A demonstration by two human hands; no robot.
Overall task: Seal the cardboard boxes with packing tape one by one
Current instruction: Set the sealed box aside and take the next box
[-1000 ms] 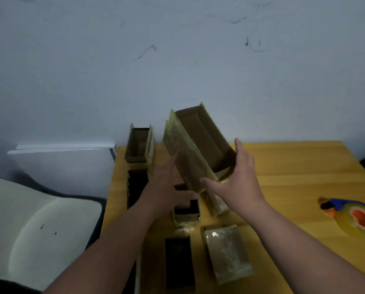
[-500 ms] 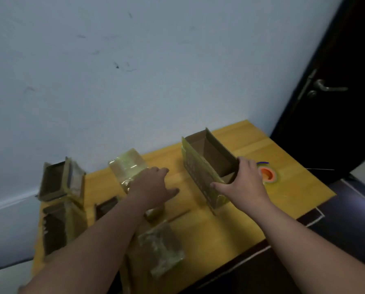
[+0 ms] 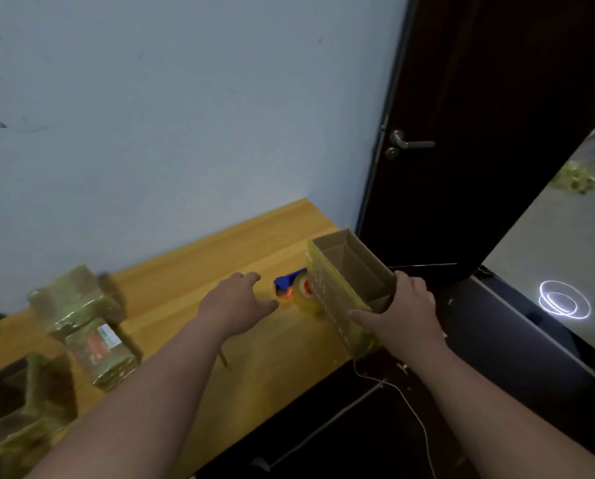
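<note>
Open box (image 3: pixel 349 292) is at the right end of the table (image 3: pixel 254 368), near end hanging past the table edge, top open, flaps not closed. Looks empty from here, so prob light. Thin cardboard w/ shiny tape already on the outer wall: stiff along the folds, walls will bow if squeezed mid-span, taped face likely a bit slick. Best hold is at a corner or the short end wall, not the long side.

Right hand (image 3: pixel 405 314) grips that near end: thumb on the outer long wall, fingers curled over the rim at the end, clamped on it. Whether the box rests on the table or is carried, can't tell.

Left hand (image 3: pixel 237 302) is flat-ish over the table, fingers loosely apart, holding nothing, tips aimed at the tape dispenser (image 3: pixel 294 288). Dispenser (blue body, orange core, clear roll) lies just beside the box's outer wall, partly hidden behind it, close to the left fingertips, no contact visible.

Other boxes (image 3: pixel 92 326), some wrapped, sit well apart at the left end of the table.
</note>
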